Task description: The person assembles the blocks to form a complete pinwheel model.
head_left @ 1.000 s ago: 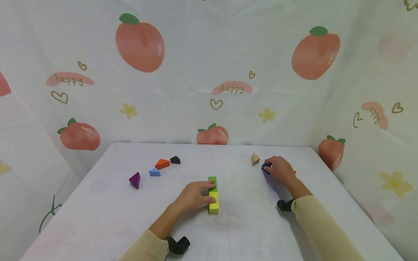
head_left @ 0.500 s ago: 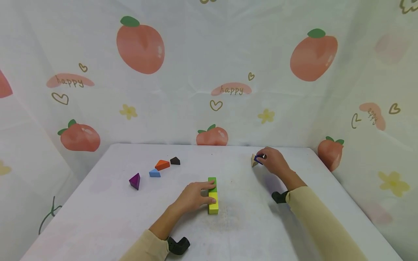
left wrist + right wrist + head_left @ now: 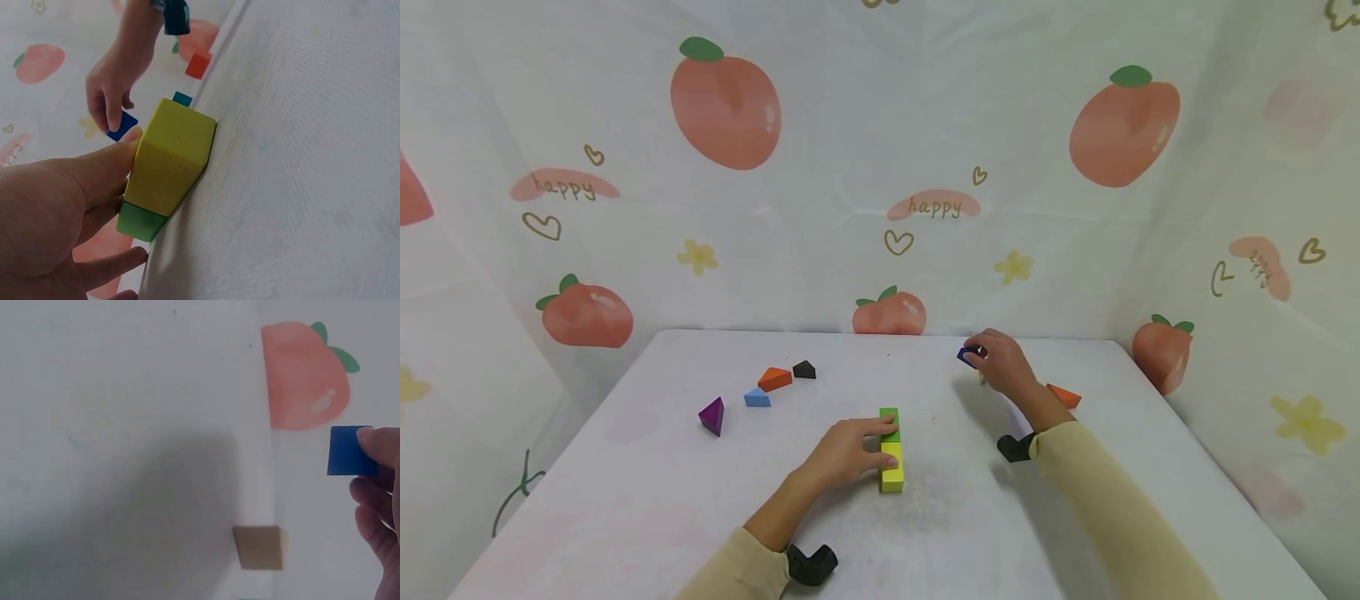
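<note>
A yellow block (image 3: 892, 480) and a green block (image 3: 888, 412) lie end to end in the middle of the white table. My left hand (image 3: 844, 452) rests against them from the left, fingers extended. Its thumb touches the yellow block and a finger lies on the green one. Farther back on the right, my right hand (image 3: 1004, 365) pinches a dark blue block (image 3: 345, 452) between thumb and fingers, raised off the table. Partly hidden below that hand is a tan block (image 3: 259, 549). An orange triangular block (image 3: 1065, 397) lies behind the right forearm.
At the back left lie a purple block (image 3: 712, 416), a light blue triangular block (image 3: 757, 398), an orange block (image 3: 774, 379) and a black block (image 3: 804, 369). A fruit-printed curtain (image 3: 820, 167) hangs behind the table (image 3: 955, 550). The left wrist view includes a small teal block (image 3: 182, 99).
My right hand has carried the dark blue block up and to the left, past the tan block. The orange block on the right has come into view. My left hand stays in place.
</note>
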Available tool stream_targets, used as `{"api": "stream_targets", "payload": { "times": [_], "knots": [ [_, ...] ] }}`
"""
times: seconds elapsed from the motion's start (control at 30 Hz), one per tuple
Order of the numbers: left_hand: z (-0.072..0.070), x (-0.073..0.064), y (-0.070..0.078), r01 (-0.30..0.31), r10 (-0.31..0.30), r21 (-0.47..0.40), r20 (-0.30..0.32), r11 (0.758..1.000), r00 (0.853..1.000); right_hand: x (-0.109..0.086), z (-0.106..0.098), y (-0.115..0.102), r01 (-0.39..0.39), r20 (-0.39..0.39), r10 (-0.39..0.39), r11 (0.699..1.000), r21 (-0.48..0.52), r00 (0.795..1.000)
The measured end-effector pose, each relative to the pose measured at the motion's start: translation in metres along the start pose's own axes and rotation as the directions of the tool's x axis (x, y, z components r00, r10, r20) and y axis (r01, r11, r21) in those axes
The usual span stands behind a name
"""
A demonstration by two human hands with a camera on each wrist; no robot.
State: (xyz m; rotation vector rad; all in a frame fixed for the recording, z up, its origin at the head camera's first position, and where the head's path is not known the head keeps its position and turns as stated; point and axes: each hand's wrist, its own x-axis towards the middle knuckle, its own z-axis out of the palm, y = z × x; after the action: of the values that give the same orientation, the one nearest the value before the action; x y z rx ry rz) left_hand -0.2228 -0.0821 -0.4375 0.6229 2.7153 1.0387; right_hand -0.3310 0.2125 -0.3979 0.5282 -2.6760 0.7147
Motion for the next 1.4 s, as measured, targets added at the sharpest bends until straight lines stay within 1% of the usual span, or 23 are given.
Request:
{"api": "stream_targets", "payload": {
  "times": [0.13,0.27,0.4,0.5,0.73,0.83,0.97,1.23,1.4],
  "knots": [
    [0.001,0.001,0.0,0.005,-0.005,-0.004,0.001,1.0,1.0,0.002,0.009,-0.008,-0.015,-0.003,0.015,0.999,0.031,1.0],
    [0.002,0.001,0.001,0.013,-0.013,-0.013,0.008,1.0,1.0,0.001,0.017,-0.017,-0.045,0.02,0.044,0.997,0.06,0.999],
    [0.002,0.0,0.002,0.02,-0.02,-0.017,0.011,1.0,1.0,0.001,0.027,-0.025,-0.068,0.04,0.066,0.996,0.056,0.997],
    [0.002,0.0,0.003,0.026,-0.026,-0.015,0.011,1.0,1.0,0.002,0.036,-0.029,-0.069,0.052,0.066,0.997,0.048,0.996],
    [0.0,0.0,0.003,0.029,-0.029,-0.012,0.008,1.0,1.0,0.002,0.054,-0.041,-0.026,0.106,0.022,0.999,0.032,0.994],
    [0.0,0.001,0.002,0.035,-0.035,-0.007,0.008,0.999,0.999,0.004,0.06,-0.047,-0.021,0.149,0.018,1.0,0.021,0.989],
    [0.0,0.001,0.002,0.035,-0.035,-0.003,0.002,0.999,0.999,0.006,0.067,-0.055,0.01,0.195,-0.011,1.0,0.003,0.981],
    [-0.001,0.0,0.003,0.019,-0.019,-0.002,-0.003,1.0,1.0,0.005,0.078,-0.065,0.1,0.239,-0.099,0.995,0.006,0.966],
    [-0.001,0.0,0.003,0.015,-0.015,-0.003,-0.011,1.0,1.0,0.002,0.082,-0.067,0.121,0.258,-0.121,0.993,0.016,0.959]
  ]
}}
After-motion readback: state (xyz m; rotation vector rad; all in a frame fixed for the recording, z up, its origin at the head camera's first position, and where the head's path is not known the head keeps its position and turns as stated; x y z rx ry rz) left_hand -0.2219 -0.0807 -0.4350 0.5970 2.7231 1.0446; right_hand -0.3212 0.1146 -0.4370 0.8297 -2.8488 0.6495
